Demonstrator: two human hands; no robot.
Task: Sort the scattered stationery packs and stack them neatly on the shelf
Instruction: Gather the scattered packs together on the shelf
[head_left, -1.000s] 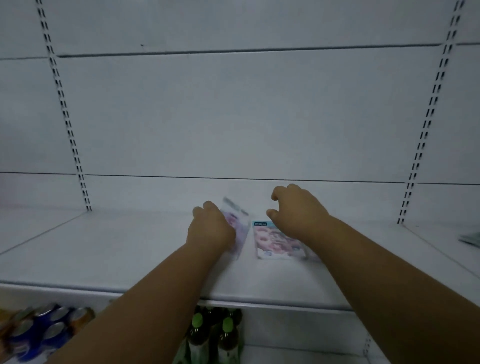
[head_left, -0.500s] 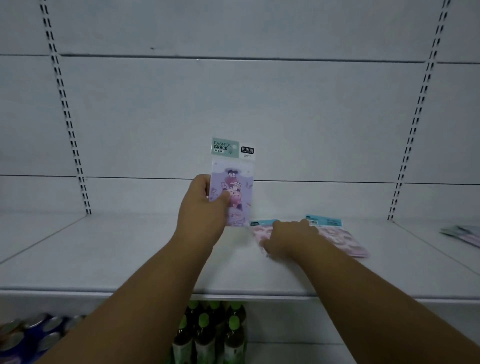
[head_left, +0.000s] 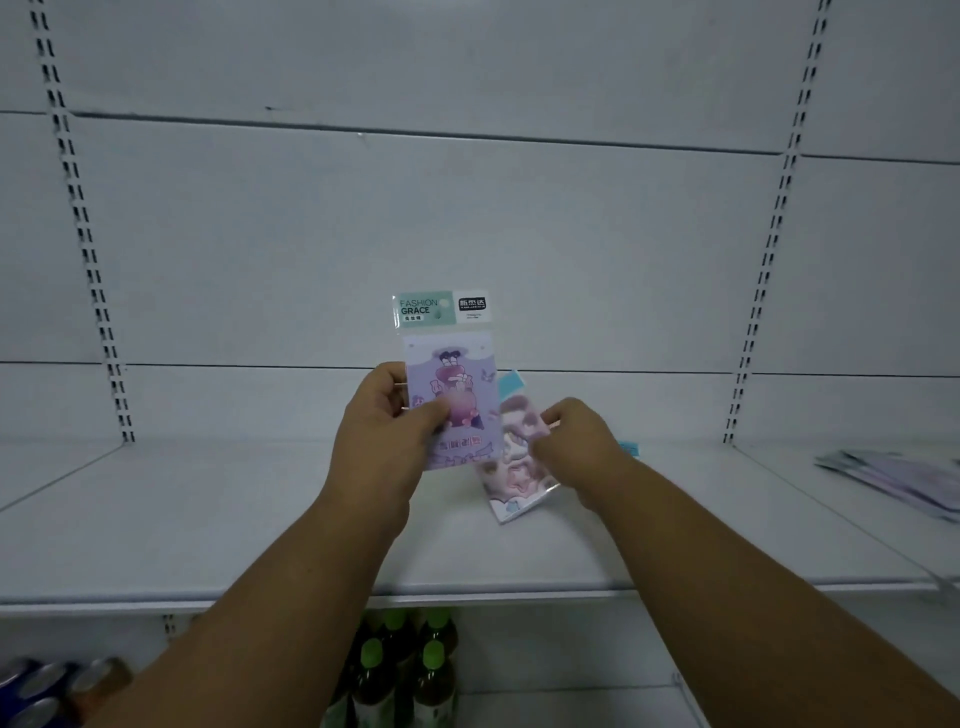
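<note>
My left hand (head_left: 387, 431) holds a purple stationery pack (head_left: 451, 384) upright above the white shelf (head_left: 208, 519); the pack has a green "FASHION GRACE" header. Just to its right, my right hand (head_left: 576, 441) grips a pink pack (head_left: 511, 467) with a blue header, lifted and tilted off the shelf, partly behind the purple one. A small blue header edge of another pack (head_left: 627, 448) peeks out behind my right wrist; the rest of it is hidden.
Several more flat packs (head_left: 898, 478) lie on the neighbouring shelf section at far right. Below the shelf stand green-capped bottles (head_left: 400, 670) and, at lower left, cans (head_left: 47, 686). Slotted uprights (head_left: 88, 249) run up the back wall.
My right hand has picked the pink pack up from the shelf and tilted it upright next to the purple pack. My left hand keeps the purple pack raised.
</note>
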